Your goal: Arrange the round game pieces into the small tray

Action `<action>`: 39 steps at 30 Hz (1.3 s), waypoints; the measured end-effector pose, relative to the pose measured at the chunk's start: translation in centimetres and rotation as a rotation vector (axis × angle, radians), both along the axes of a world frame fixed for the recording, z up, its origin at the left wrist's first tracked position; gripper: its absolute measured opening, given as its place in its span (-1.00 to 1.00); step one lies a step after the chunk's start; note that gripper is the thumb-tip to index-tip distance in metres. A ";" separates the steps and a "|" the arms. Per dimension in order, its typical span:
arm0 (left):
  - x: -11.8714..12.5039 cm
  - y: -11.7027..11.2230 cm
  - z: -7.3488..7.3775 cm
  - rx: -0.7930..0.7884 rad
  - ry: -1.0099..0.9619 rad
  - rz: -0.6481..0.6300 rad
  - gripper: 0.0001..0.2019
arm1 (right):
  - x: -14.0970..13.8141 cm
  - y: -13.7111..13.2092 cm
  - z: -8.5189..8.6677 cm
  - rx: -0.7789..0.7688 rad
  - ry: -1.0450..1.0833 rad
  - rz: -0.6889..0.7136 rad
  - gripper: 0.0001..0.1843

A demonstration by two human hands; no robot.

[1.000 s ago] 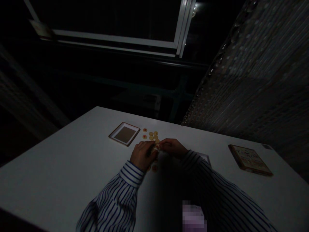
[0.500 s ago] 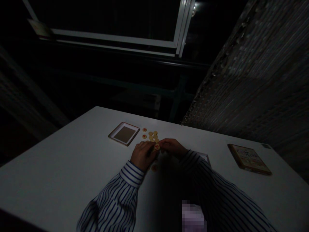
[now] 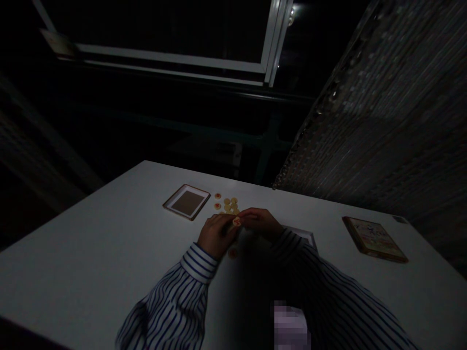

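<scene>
On table (image 3: 91,253), discs (image 3: 227,201), sleeve (image 3: 339,291) across likely tray (image 3: 309,237)

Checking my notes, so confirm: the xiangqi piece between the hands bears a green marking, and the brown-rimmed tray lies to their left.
Not green: the head view shows a red marking on the xiangqi piece between the left hand and right hand. The brown-rimmed tray is to their left.

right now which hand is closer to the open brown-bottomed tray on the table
Left. The left hand is just to the right of the tray and closer to the wearer, not touching it; the right hand is farther right, past the left hand.
</scene>
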State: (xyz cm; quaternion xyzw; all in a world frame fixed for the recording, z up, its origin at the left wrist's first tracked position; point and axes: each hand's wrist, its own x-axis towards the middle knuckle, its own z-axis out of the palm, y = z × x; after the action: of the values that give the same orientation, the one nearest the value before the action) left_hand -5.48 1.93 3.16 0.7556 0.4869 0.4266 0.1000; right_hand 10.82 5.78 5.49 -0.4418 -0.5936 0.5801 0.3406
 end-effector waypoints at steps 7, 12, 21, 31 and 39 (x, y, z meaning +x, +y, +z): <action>0.5 -0.3 0.8 -0.346 -0.473 0.026 -0.78 | 0.3 -0.4 0.3 0.079 -0.005 0.039 -0.67; 0.7 -0.3 1.2 -0.524 -0.714 -0.005 -0.74 | 0.4 -0.8 0.1 0.365 -0.252 0.058 -0.67; 0.4 0.1 0.4 -0.514 -0.642 0.053 -0.73 | 0.5 -1.2 0.2 0.859 -0.880 0.124 -0.65; -1.4 0.9 -1.2 -0.203 0.079 0.233 -0.77 | 1.6 -1.0 -0.5 0.775 -1.211 0.264 -0.68; -2.3 1.1 -1.1 -0.126 0.198 0.255 -0.76 | 1.3 -1.1 -0.4 0.723 -1.364 0.349 -0.64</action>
State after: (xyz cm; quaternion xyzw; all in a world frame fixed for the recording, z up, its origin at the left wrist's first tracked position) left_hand -7.74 3.00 2.08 0.7181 0.6122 0.3281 0.0439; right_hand 12.12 4.68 5.07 -0.4624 -0.8838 -0.0026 -0.0716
